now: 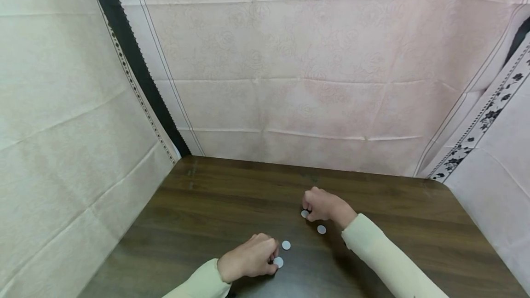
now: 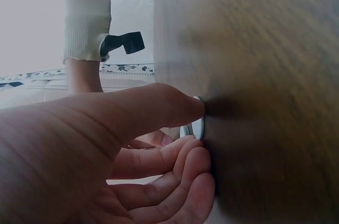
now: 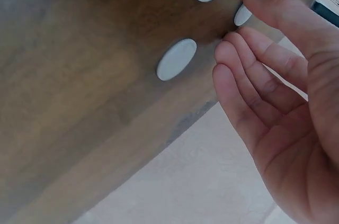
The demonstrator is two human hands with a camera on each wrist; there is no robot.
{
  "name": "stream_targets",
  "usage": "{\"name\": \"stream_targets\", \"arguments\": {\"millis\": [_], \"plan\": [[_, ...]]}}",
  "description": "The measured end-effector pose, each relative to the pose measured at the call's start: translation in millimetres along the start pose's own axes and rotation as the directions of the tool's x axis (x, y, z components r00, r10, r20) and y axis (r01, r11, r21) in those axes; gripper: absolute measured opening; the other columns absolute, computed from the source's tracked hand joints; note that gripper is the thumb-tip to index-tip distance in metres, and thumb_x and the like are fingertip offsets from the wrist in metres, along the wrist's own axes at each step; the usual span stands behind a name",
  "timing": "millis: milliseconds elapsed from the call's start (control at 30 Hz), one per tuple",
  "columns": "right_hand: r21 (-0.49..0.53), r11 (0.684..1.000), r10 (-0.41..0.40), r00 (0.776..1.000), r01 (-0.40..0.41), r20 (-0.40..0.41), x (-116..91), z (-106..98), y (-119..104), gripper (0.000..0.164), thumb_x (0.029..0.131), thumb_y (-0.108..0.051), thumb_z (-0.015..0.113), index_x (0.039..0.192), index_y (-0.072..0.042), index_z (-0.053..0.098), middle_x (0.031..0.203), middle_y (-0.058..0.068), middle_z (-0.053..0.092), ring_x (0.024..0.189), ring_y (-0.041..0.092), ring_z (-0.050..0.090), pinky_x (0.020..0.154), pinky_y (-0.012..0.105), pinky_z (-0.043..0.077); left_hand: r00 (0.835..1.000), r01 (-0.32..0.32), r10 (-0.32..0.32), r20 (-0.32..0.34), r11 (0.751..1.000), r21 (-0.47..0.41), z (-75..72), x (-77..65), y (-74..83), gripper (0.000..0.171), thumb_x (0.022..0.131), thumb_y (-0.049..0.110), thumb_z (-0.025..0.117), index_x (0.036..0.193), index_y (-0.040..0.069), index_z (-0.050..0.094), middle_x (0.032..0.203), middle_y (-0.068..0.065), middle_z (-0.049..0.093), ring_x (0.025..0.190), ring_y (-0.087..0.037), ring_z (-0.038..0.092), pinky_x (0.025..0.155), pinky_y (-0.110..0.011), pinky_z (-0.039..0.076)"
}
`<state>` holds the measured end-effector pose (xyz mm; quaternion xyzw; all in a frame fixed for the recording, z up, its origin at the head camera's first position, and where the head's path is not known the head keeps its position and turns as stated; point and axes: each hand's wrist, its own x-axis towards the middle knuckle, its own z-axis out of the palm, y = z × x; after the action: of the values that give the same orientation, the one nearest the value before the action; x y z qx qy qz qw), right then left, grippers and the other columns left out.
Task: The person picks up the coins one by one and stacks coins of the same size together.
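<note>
Small round white discs lie on the dark wooden table. My left hand (image 1: 252, 256) pinches the edges of one white disc (image 2: 198, 127) between thumb and index finger, low against the tabletop. A second disc (image 1: 286, 245) lies just beyond its fingertips. Farther away and to the right, my right hand (image 1: 325, 205) has thumb and forefinger at opposite edges of another disc (image 3: 242, 15). Beside its wrist lies a further disc (image 1: 321, 229). In the right wrist view one more disc (image 3: 177, 60) shows near the curled fingers; the hand seems to hide it from the head view.
The brown wooden table (image 1: 198, 224) has rounded far corners. Pale cloth (image 1: 290, 82) hangs behind it, with more cloth at the left (image 1: 62, 128) and right (image 1: 497, 187). A dark gap (image 1: 141, 63) separates the left and back cloths.
</note>
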<state>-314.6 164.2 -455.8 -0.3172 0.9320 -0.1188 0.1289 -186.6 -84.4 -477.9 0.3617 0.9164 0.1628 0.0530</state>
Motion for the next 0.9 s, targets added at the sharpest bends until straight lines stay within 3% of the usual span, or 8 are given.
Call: {"name": "stream_targets", "arguments": {"millis": [100,167,367,600,900], "plan": [[-0.051,0.999,-0.011,1.0,0.012,0.023,3,-2,-4,0.05,0.086,0.001,0.081,0.058,-0.014,0.042,0.055,-0.008,0.025,0.052,0.008,0.024,0.051,0.025,0.024,1.0,0.003,-0.003,0.0,1.0,0.0,0.5,-0.4,0.0,0.022,0.083,0.017,0.085,0.078,0.016,0.064,0.069,0.016,0.049,0.063,0.004,0.041,0.056,-0.012,0.035],[-0.083,0.996,-0.013,0.999,0.015,0.029,4,-3,-7,0.056,0.086,0.001,0.081,0.056,-0.016,0.038,0.054,-0.009,0.021,0.05,0.007,0.022,0.05,0.024,0.022,1.0,0.006,-0.006,0.002,1.0,-0.006,0.7,-0.5,-0.2,0.021,0.083,0.017,0.085,0.078,0.016,0.064,0.069,0.016,0.05,0.063,0.004,0.041,0.056,-0.012,0.035],[-0.155,0.987,-0.033,0.998,0.041,0.051,10,-5,-12,0.058,0.087,0.001,0.077,0.05,-0.019,0.037,0.05,-0.012,0.019,0.047,0.006,0.02,0.048,0.024,0.02,1.0,0.009,-0.008,0.011,1.0,-0.025,0.7,-0.4,-0.7,0.021,0.084,0.016,0.084,0.078,0.016,0.064,0.068,0.014,0.05,0.062,0.003,0.041,0.055,-0.013,0.035],[-0.237,0.971,-0.02,0.997,0.037,0.076,17,-2,-11,0.063,0.083,-0.007,0.082,0.052,-0.023,0.029,0.05,-0.013,0.016,0.047,0.005,0.016,0.049,0.025,0.018,1.0,0.007,-0.007,0.001,1.0,-0.021,-0.5,-0.9,-0.3,0.021,0.083,0.016,0.085,0.078,0.016,0.064,0.068,0.014,0.05,0.062,0.004,0.041,0.055,-0.013,0.035],[-0.22,0.972,-0.066,0.996,0.079,0.065,16,4,-4,0.051,0.084,-0.016,0.083,0.052,-0.021,0.043,0.048,-0.013,0.022,0.042,0.005,0.019,0.044,0.023,0.021,1.0,0.004,-0.004,0.004,1.0,-0.011,-1.0,-1.3,0.5,0.021,0.084,0.018,0.085,0.079,0.017,0.065,0.07,0.015,0.055,0.063,0.004,0.043,0.056,-0.012,0.036]]}}
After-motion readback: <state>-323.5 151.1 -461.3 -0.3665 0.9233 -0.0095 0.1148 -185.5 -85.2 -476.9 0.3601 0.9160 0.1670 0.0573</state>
